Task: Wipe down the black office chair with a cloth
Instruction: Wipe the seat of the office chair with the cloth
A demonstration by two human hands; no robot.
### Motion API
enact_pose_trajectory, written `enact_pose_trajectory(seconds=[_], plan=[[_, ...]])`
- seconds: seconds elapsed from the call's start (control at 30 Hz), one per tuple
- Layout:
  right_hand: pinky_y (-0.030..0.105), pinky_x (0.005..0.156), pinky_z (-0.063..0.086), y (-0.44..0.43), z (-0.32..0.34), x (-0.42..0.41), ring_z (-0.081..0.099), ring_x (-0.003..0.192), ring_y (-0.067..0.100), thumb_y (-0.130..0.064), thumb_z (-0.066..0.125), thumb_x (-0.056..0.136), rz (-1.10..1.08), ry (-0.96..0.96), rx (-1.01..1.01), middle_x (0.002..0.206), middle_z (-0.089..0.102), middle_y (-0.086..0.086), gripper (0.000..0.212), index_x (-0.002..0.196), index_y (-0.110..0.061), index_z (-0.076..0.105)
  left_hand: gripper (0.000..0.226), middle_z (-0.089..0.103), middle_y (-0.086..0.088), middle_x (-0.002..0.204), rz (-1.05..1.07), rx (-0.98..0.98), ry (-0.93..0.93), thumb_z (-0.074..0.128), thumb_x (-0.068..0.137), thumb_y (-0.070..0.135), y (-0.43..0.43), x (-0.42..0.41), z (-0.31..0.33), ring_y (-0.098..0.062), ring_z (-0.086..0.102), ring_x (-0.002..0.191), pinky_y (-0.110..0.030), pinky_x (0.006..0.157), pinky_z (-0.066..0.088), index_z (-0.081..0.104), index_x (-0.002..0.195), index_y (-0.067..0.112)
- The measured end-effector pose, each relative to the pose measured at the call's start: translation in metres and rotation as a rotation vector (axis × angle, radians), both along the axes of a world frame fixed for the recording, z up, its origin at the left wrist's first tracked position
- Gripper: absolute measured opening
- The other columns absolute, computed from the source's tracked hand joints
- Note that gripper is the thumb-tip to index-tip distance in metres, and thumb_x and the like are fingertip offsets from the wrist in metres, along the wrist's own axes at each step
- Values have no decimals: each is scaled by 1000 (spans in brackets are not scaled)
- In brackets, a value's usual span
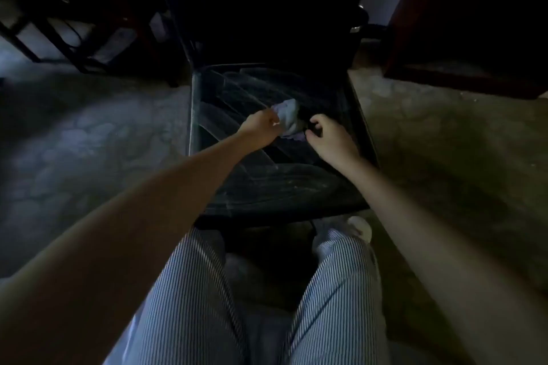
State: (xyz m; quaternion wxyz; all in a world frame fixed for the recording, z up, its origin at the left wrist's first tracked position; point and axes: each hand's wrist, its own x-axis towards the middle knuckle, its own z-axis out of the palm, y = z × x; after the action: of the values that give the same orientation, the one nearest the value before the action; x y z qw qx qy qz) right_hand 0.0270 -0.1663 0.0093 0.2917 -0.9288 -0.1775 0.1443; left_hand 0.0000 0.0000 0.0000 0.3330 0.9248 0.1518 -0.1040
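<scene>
The scene is dimly lit and grainy. Pale bluish light is seen on the floor (74, 133) at left; the chair back (267, 9) is lost in shadow. Edges are bent by wide-angle distortion.

Chair backrest (267, 9) was lost in darkness, top cropped; left hand (261, 127) hid part of the cloth (289, 115); right hand (332, 139) grip was unreadable.

the chair seat (267, 139) at centre frame looks like smooth black leatherette with a dull sheen, streaked with pale dust. the cloth (289, 118) is soft, crumpled pale fabric. trousers (189, 299) are finely striped woven cotton. the floor (89, 139) looks matt, mottled, rough.
</scene>
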Motion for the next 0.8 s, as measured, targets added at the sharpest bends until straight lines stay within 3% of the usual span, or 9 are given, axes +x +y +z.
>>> enact_pose_trajectory(seconds=[0.13, 0.37, 0.5, 0.67, 0.73, 0.8], plan=[[34, 82, 43, 19, -29, 30, 54, 111, 25, -26, 54, 92, -49, 89, 1, 127, 53, 7, 36, 125, -13, 50, 37, 52, -15, 127, 69, -34, 87, 48, 92, 17, 0, 39, -25, -31, 51, 113, -33, 85, 41, 47, 126, 2], [35, 87, 46, 46, -81, 64, 50, 120, 25, -30, 50, 94, -75, 223, 42, 142, 41, 9, 51, 140, -14, 35, 64, 40, -17, 132, 184, -94, 176, 65, 82, 35, 5, 88, -77, -35, 44, 118, -45, 95, 42, 34, 131, 8], [27, 78, 40, 46, -91, 75, 52, 118, 24, -31, 52, 93, -130, 231, 54, 144, 41, 6, 53, 142, -18, 34, 70, 40, -16, 129, 181, -34, 146, 71, 76, 36, 4, 95, -93, -35, 39, 121, -44, 98, 39, 36, 131, 10], [27, 82, 38, 43, -87, 76, 47, 123, 24, -28, 52, 93, -196, 256, 70, 146, 39, 6, 56, 144, -19, 30, 52, 44, -15, 121, 177, -27, -13, 66, 80, 39, 6, 92, -88, -33, 40, 114, -40, 93, 38, 49, 121, 11], [29, 89, 42, 44, -79, 70, 46, 125, 22, -26, 56, 91, -226, 304, 157, 144, 40, 6, 62, 145, -19, 26, 39, 53, -11, 110, 223, -228, -76, 67, 82, 32, 6, 87, -74, -28, 51, 102, -38, 83, 48, 55, 110, 8], [33, 98, 43, 47, -68, 62, 45, 126, 20, -21, 58, 89, -272, 403, 330, 141, 42, 5, 68, 147, -20, 23, 22, 59, -5, 90, 307, -526, -97, 65, 84, 22, 5, 77, -52, -24, 58, 81, -33, 58, 51, 55, 101, 11]])
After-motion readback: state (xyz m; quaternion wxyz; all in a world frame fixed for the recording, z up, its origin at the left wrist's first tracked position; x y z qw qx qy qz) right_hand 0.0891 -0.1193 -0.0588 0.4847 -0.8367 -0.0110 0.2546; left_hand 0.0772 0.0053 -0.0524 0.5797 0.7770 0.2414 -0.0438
